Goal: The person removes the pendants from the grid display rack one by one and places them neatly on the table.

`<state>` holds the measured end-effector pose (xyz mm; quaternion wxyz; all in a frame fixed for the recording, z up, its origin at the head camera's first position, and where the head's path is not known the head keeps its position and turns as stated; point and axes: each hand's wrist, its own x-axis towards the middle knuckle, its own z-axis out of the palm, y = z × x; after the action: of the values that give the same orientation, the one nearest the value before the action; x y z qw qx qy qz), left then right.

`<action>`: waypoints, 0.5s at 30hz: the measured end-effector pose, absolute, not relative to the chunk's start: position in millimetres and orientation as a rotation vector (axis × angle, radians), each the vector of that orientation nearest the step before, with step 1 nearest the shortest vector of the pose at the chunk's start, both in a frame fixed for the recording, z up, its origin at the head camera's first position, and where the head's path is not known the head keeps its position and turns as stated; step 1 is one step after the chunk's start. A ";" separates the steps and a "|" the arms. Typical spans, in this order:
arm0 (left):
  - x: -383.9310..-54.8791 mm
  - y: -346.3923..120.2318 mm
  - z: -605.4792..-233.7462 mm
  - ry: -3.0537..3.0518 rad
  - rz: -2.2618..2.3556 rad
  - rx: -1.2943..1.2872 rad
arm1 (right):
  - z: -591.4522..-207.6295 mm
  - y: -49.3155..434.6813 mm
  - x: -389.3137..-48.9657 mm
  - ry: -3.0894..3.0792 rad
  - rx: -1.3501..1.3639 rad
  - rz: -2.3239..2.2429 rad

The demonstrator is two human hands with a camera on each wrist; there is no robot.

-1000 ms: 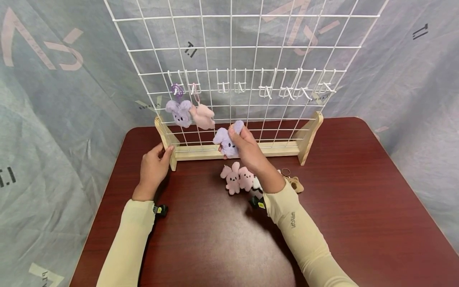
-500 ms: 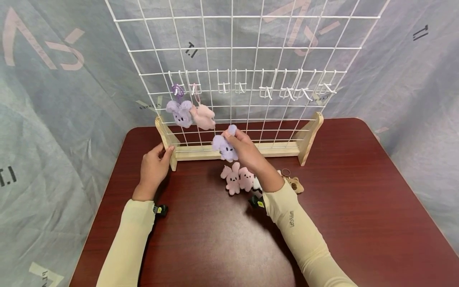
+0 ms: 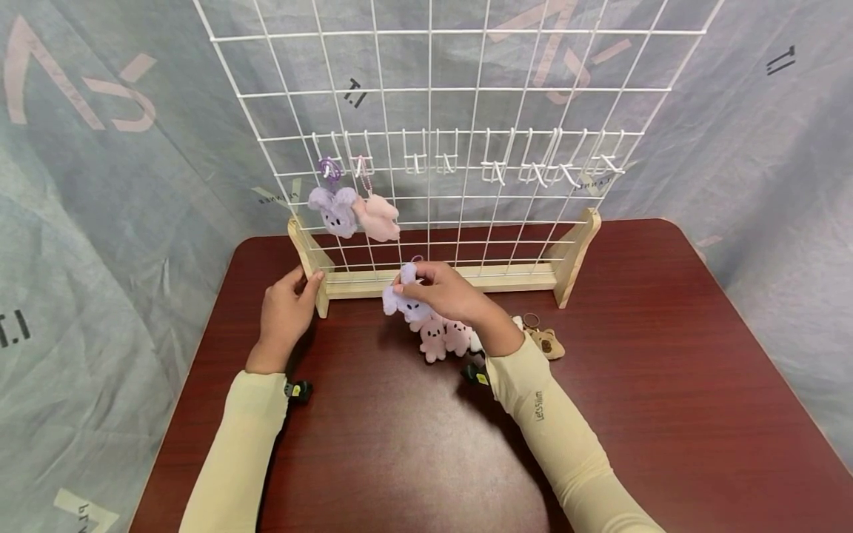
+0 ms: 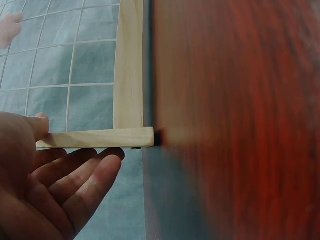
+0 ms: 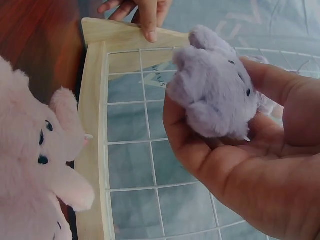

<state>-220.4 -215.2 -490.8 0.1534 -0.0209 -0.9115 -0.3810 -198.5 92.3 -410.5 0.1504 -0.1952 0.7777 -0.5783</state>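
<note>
My right hand (image 3: 456,292) holds a small lavender plush keychain (image 5: 215,95) between thumb and fingers. It is just above and behind two pink plush keychains (image 3: 433,342) lying on the table, and overlaps one of them in the head view. A loop pokes up behind the held plush. My left hand (image 3: 288,311) grips the left wooden foot (image 4: 100,137) of a white wire grid rack (image 3: 429,89), thumb on one side and fingers on the other. From the rack's left hooks hang a lavender plush (image 3: 336,213) on a purple loop and a pale pink plush (image 3: 378,218) on a bead chain.
Several bare white hooks (image 3: 494,170) run along the grid to the right. A tan plush keychain (image 3: 549,345) with a ring and a partly hidden white one lie by my right wrist. The right wooden foot (image 3: 574,255) stands on the dark red table (image 3: 666,385). Grey cloth (image 3: 766,148) hangs behind.
My right hand has come down and to the left with the lavender plush, from in front of the grid to over the pink plushes. The left hand stays put.
</note>
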 end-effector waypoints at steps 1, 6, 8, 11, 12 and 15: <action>-220.7 -215.2 -490.7 -2.613 -1.093 -0.060 | -411.0 92.7 -198.9 2.252 -0.569 -1.647; -220.9 -214.9 -489.8 -2.606 -1.103 -0.062 | -413.1 93.5 -201.9 2.280 -0.608 -1.587; -220.7 -214.7 -489.7 -2.603 -1.103 -0.065 | -414.8 93.3 -203.3 2.273 -0.601 -1.572; -220.7 -214.5 -489.8 -2.602 -1.098 -0.065 | -416.9 92.5 -204.5 2.256 -0.574 -1.564; -220.8 -214.4 -489.8 -2.602 -1.098 -0.064 | -417.7 92.4 -204.7 2.253 -0.566 -1.559; -220.9 -214.3 -490.0 -2.603 -1.093 -0.060 | -419.8 92.4 -205.0 2.248 -0.556 -1.542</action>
<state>-220.9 -214.3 -490.0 0.1580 -0.0209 -0.9102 -0.3823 -205.0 92.4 -419.8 0.1787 -0.1965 0.7952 -0.5451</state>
